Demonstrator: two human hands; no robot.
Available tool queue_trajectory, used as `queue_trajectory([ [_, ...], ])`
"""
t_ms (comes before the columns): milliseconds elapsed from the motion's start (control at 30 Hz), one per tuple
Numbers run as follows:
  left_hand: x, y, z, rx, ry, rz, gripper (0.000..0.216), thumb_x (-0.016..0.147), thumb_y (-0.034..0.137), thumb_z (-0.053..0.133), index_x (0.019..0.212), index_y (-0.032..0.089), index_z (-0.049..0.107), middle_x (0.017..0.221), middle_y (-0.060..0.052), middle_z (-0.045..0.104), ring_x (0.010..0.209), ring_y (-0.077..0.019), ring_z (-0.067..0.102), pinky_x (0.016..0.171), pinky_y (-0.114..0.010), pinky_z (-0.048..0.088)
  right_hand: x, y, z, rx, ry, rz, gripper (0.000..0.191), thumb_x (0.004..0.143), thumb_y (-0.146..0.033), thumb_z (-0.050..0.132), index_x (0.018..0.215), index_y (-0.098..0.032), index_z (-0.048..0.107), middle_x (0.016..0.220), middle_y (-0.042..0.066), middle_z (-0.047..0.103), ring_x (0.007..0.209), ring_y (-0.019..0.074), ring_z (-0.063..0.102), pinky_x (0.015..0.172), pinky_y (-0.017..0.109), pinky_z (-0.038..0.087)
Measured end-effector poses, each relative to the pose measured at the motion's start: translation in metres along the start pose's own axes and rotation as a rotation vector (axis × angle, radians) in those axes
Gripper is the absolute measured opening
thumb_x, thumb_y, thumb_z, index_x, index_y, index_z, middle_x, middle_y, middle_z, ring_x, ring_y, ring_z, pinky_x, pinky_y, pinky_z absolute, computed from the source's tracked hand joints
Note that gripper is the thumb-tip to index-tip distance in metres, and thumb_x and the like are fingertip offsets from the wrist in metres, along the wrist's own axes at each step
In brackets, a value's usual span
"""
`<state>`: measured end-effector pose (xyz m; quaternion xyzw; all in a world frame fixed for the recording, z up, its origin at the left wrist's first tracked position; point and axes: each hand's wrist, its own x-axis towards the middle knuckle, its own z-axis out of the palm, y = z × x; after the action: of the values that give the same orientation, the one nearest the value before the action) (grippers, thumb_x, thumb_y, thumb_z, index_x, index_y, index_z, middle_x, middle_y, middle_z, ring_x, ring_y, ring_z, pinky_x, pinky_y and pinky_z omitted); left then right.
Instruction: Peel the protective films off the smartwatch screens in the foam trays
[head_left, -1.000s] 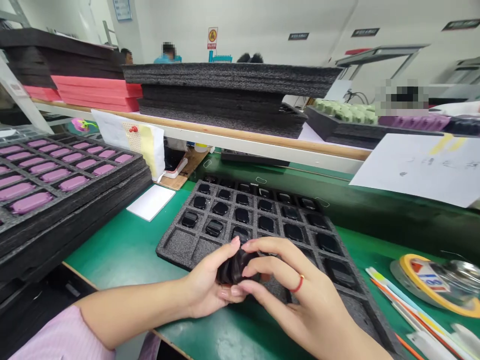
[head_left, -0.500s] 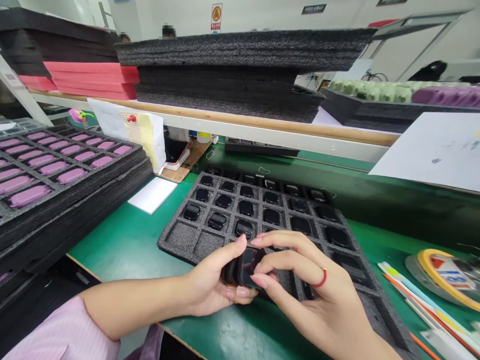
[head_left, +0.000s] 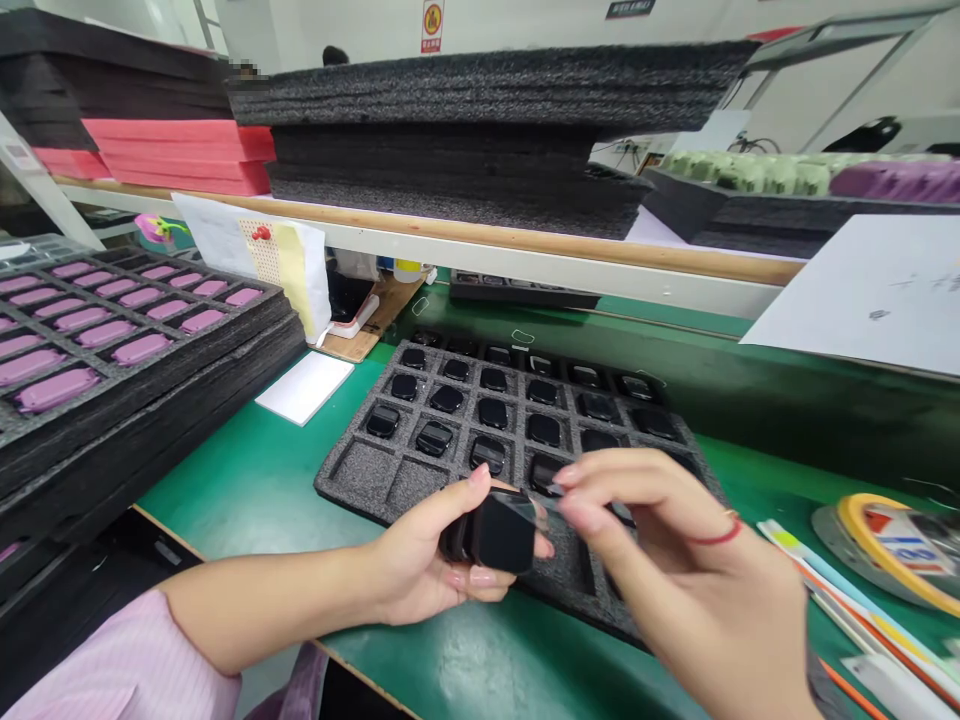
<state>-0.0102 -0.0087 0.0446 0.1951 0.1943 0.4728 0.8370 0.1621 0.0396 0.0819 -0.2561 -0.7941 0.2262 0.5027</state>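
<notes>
My left hand [head_left: 431, 555] is closed around a small stack of black rounded-square pieces that look like smartwatch bodies [head_left: 501, 530], the front one turned with its glossy screen to the right. From that screen's right side a clear film [head_left: 546, 506] stretches to my right hand [head_left: 690, 560], whose thumb and fingertips pinch its edge. Below and behind both hands lies a dark foam tray [head_left: 360, 478] with square pockets, many of them holding similar black pieces. Several pockets along its near side hold nothing. Part of the tray is hidden behind my right hand.
At the left stand stacked foam trays [head_left: 247, 350] with purple pieces. A white pad [head_left: 306, 388] lies on the green bench [head_left: 247, 480]. Tape rolls [head_left: 892, 550] and thin sticks lie at the right. Above the bench runs a shelf [head_left: 525, 255] loaded with black foam.
My right hand has moved right, away from the screen, drawing the clear film with it. My left hand stays in place, with the front piece's screen now more exposed.
</notes>
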Motion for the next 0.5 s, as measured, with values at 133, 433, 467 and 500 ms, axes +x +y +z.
queue_trajectory([
  [133, -0.001, 0.000, -0.003, 0.019, -0.054, 0.016, 0.048, 0.084, 0.058, 0.074, 0.099, 0.012, 0.069, 0.087, -0.009, 0.070, 0.041, -0.0028, 0.038, 0.044, -0.022, 0.017, -0.001, 0.010, -0.007, 0.278, 0.246, 0.313, 0.020, 0.092, -0.036, 0.071, 0.078, -0.022, 0.067, 0.086, 0.004, 0.074, 0.062, 0.0139, 0.070, 0.064, 0.025, 0.063],
  [433, -0.001, 0.002, -0.004, 0.029, -0.100, 0.015, 0.048, 0.087, 0.058, 0.069, 0.101, 0.013, 0.070, 0.090, -0.010, 0.069, 0.043, -0.0043, 0.040, 0.044, -0.023, 0.015, -0.007, 0.016, -0.014, 0.204, 0.249, 0.273, 0.006, 0.089, -0.026, 0.075, 0.095, -0.027, 0.074, 0.098, 0.000, 0.077, 0.086, 0.0168, 0.077, 0.083, 0.023, 0.066],
  [467, -0.002, 0.002, -0.004, 0.026, -0.099, 0.013, 0.047, 0.087, 0.058, 0.070, 0.100, 0.013, 0.070, 0.090, -0.010, 0.069, 0.043, -0.0044, 0.040, 0.043, -0.023, 0.015, -0.007, 0.015, -0.015, 0.159, 0.250, 0.243, 0.004, 0.090, -0.024, 0.074, 0.091, -0.028, 0.074, 0.094, -0.001, 0.077, 0.084, 0.0168, 0.077, 0.082, 0.025, 0.067],
  [500, -0.002, 0.002, -0.004, 0.024, -0.099, 0.012, 0.047, 0.087, 0.058, 0.070, 0.100, 0.013, 0.070, 0.090, -0.010, 0.069, 0.043, -0.0044, 0.040, 0.043, -0.023, 0.015, -0.007, 0.014, -0.017, 0.114, 0.251, 0.191, 0.007, 0.089, -0.022, 0.074, 0.090, -0.029, 0.074, 0.093, -0.001, 0.077, 0.085, 0.0179, 0.077, 0.083, 0.028, 0.067],
])
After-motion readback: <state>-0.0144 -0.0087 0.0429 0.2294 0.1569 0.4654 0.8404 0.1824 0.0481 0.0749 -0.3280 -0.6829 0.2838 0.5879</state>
